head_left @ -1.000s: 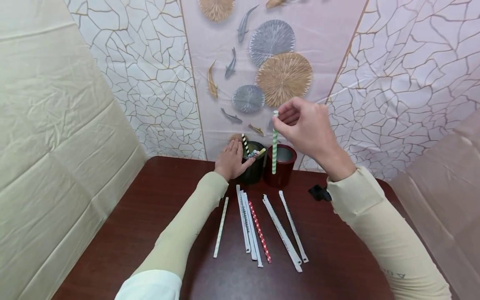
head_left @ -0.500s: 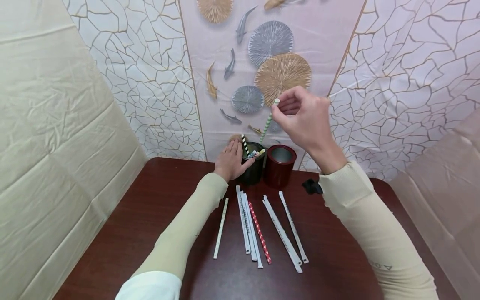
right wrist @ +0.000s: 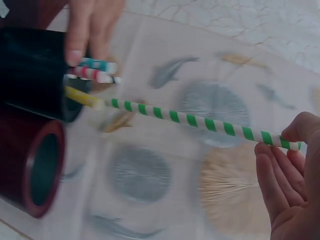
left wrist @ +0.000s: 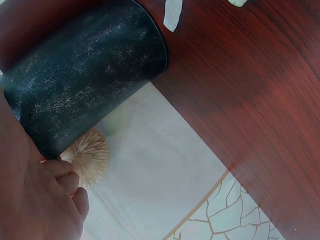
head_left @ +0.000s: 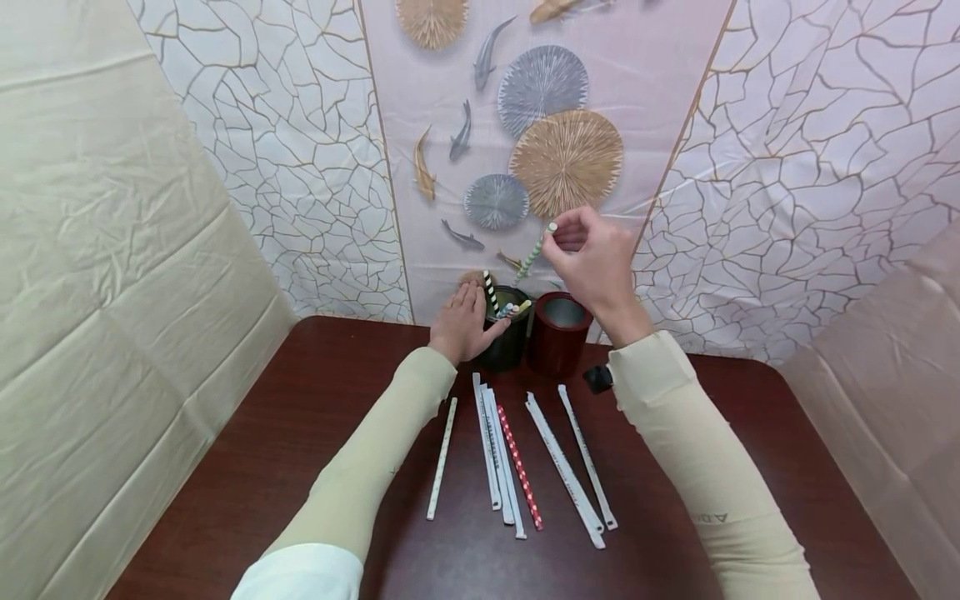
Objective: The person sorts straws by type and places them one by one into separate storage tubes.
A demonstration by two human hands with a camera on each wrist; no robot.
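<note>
My right hand (head_left: 596, 258) pinches a green-and-white striped paper straw (right wrist: 190, 120) near its upper end. In the head view it is above and behind the cans, and the straw slants down to the left. In the right wrist view the straw's far end overlaps a yellow straw (right wrist: 81, 96) at the black can's mouth. My left hand (head_left: 459, 323) holds the black can (head_left: 504, 348) at its rim, thumb across the front and fingers at the left side. Several straws stand in this can, among them a black-and-white striped one (head_left: 491, 292). Most of their length is hidden inside.
A dark red can (head_left: 555, 350) stands right of the black one, with its mouth open upward. On the table (head_left: 337, 400) lie several white-wrapped straws (head_left: 564, 467), a red dotted straw (head_left: 519, 467) and a pale patterned straw (head_left: 442, 458). A patterned cloth wall (head_left: 300, 167) rises behind.
The green striped straw has tilted from near upright to slanting. My right hand rose, then came down and left, bringing the straw's lower end toward the black can. My left hand has stayed put.
</note>
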